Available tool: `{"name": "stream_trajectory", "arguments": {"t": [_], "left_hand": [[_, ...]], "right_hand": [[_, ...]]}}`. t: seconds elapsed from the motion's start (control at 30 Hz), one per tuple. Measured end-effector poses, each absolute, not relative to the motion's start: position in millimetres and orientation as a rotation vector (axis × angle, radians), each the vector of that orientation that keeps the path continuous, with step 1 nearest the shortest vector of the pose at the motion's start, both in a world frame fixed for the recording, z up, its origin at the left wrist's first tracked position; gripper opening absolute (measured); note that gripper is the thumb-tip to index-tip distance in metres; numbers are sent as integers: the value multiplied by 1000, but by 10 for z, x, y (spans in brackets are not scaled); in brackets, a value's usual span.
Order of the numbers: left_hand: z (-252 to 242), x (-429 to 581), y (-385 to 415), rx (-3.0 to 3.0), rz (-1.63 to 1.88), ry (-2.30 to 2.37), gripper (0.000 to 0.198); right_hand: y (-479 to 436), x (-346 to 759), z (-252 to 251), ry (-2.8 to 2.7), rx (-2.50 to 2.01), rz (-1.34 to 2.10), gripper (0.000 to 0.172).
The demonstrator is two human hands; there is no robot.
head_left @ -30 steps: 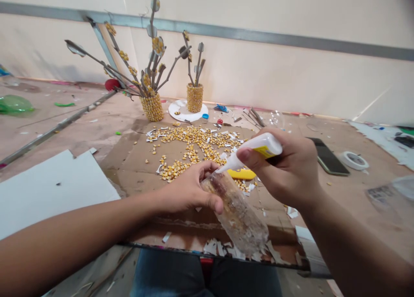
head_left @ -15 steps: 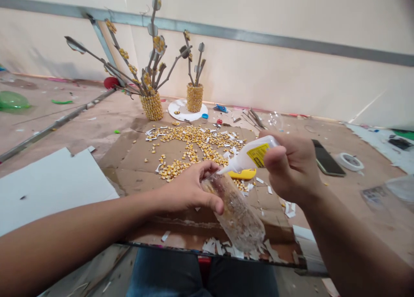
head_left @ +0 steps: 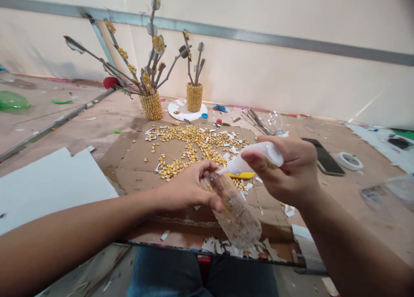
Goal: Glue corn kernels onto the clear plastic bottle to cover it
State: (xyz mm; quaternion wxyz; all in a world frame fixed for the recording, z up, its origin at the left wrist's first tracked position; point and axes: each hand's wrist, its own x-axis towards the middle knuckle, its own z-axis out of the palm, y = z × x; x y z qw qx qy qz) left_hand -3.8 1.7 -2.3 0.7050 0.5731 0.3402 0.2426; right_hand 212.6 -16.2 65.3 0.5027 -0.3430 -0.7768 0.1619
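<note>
Two corn-covered pots point(head_left: 151, 108) behind, holding twigs point(head_left: 152, 16). Clear plastic container point(head_left: 239, 217), contents unclear, tilted over the cardboard point(head_left: 127, 161), clasped in the curled left hand point(head_left: 189, 187). White squeeze bottle point(head_left: 236, 162) pinched in the right hand point(head_left: 289, 169), nozzle point(head_left: 224, 170) at the container's upper end.

- Clear cylindrical plastic bottle point(head_left: 237, 215): upper end partly hidden by left hand point(head_left: 194, 189)
- Black rectangular phone point(head_left: 325, 159): 1 edge partly behind right hand point(head_left: 291, 169)
- Translucent green plastic piece point(head_left: 13, 100): cut off left

A phone point(head_left: 325, 158) lies beside a white tape roll point(head_left: 343, 159), a green plastic piece point(head_left: 13, 100) well apart.
</note>
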Motion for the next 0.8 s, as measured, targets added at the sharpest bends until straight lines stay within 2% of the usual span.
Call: {"name": "stream_trajectory", "arguments": {"t": [0.47,0.8], "left_hand": [[-29,-47,14,1350,560,727,95],[-22,-42,22,1265,554,732,94]], "right_hand": [[-140,2107,627,-1895,-968,843,63],[-156,2096,741,-2009,-936,733,65]]}}
